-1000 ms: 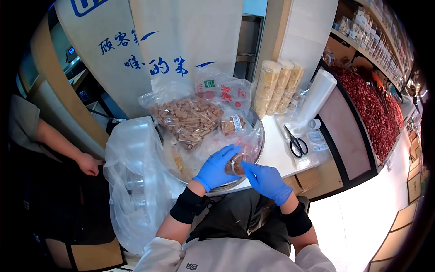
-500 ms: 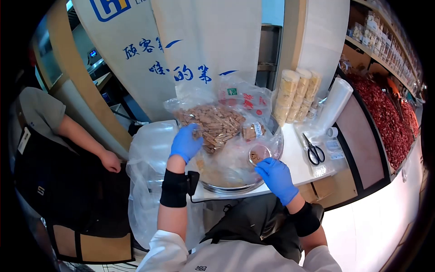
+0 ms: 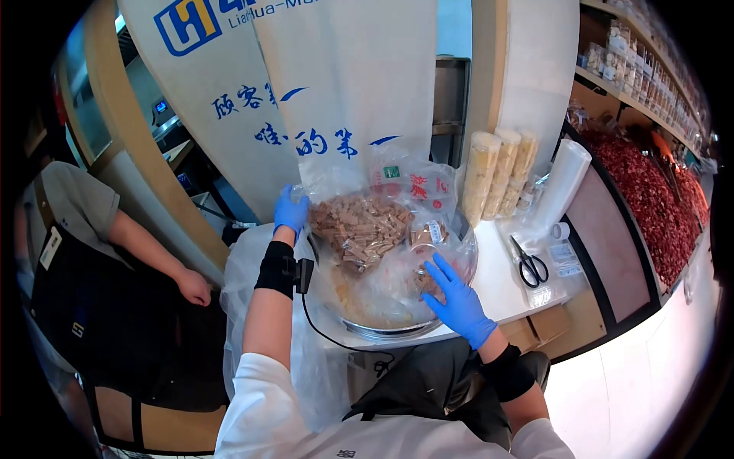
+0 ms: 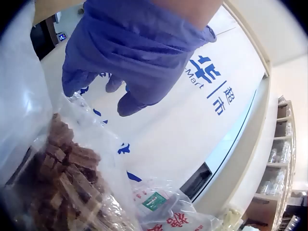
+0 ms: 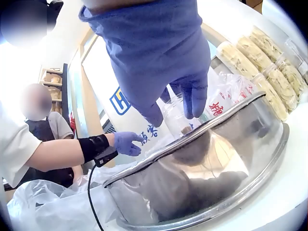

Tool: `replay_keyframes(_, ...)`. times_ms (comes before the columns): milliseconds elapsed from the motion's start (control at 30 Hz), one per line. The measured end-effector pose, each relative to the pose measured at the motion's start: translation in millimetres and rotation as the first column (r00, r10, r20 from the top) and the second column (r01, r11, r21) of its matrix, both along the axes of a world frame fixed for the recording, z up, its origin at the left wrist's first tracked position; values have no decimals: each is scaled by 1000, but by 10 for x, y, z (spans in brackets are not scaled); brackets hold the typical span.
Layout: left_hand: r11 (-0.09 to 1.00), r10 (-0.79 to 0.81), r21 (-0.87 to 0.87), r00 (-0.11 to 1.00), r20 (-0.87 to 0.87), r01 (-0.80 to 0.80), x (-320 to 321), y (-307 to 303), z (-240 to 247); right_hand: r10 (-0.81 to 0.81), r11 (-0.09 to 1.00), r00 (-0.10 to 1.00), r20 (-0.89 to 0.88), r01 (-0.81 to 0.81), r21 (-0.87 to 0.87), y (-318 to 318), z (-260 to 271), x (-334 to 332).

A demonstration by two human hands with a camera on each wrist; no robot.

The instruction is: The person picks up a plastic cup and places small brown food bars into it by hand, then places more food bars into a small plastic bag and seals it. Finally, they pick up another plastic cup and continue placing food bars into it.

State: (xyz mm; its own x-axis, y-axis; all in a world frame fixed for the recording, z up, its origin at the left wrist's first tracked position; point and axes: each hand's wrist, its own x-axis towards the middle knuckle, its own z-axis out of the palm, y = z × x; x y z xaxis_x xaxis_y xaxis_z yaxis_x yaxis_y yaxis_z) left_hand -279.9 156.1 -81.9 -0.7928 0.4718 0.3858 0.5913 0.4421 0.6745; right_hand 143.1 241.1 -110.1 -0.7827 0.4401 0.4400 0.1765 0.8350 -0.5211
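Note:
In the head view my gloved left hand (image 3: 291, 210) is by the left edge of a clear plastic bag of brown stick-shaped pieces (image 3: 359, 229). The left wrist view shows its fingertips at the bag's upper edge, thumb apart from the fingers, above the brown pieces (image 4: 72, 178). My gloved right hand (image 3: 459, 302) has its fingers spread just over a clear round jar (image 3: 423, 281) with brown pieces inside, partly hidden by the fingers. In the right wrist view the clear jar (image 5: 179, 118) shows between thumb and fingers, behind the metal basin's rim (image 5: 211, 124).
A labelled jar (image 3: 430, 232) lies in the basin. To the right are tall yellowish containers (image 3: 480, 180), a plastic roll (image 3: 564, 183) and black-handled scissors (image 3: 533, 269). A person (image 3: 115, 306) stands at left, beside a large clear plastic bag (image 3: 245, 306).
My left hand has left the jar and moved up and left to the bag's far left edge. My right hand's fingers have gone from holding the jar to spread; the jar sits lower among the plastic.

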Motion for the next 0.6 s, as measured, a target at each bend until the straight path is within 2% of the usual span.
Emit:
replay_keyframes(33, 999, 50, -12, 996, -76, -51, -110, 36, -49, -6, 1000, 1000, -8, 6, 13, 1, -4, 2)
replay_keyframes(67, 999, 46, -9, 996, -78, -47, -161, 52, -68, -9, 1000, 1000, -10, 9, 16, -2, -12, 4)
replay_keyframes(133, 998, 25, 49, 997, 67, -28, -242, 100, -120, -8, 1000, 1000, -3, 8, 22, -9, -9, 13)
replay_keyframes(167, 998, 16, 51, 998, 67, -19, -271, 123, -160, -17, 1000, 1000, -3, 17, 24, -24, 16, 34)
replay_keyframes(233, 941, -35, 319, 909, 415, -110, -349, 169, -238, -19, 994, 997, 76, 27, -110, -68, 92, 79)
replay_keyframes(267, 941, -43, 322, 909, 414, -102, -439, 226, -295, -27, 994, 997, 76, 36, -108, -69, 93, 90)
replay_keyframes(333, 943, 199, 165, 888, 415, -289, -529, 300, -346, -51, 994, 999, 4, 51, -94, -82, 74, 116)
replay_keyframes(367, 946, 193, 162, 888, 418, -282, -549, 289, -326, -58, 994, 998, 7, 58, -96, -108, 71, 116)
replay_keyframes(433, 947, -63, 304, 863, 501, -108, -597, 219, -308, -135, 973, 977, -165, 99, -206, -164, 55, 96)
replay_keyframes(567, 922, -104, 363, 817, 568, -135, -654, 288, -318, -108, 955, 981, -160, 58, -290, -207, -68, 118)
replay_keyframes(600, 944, -139, 324, 826, 546, -56, -680, 290, -307, -131, 970, 975, -180, 89, -227, -176, -83, 143)
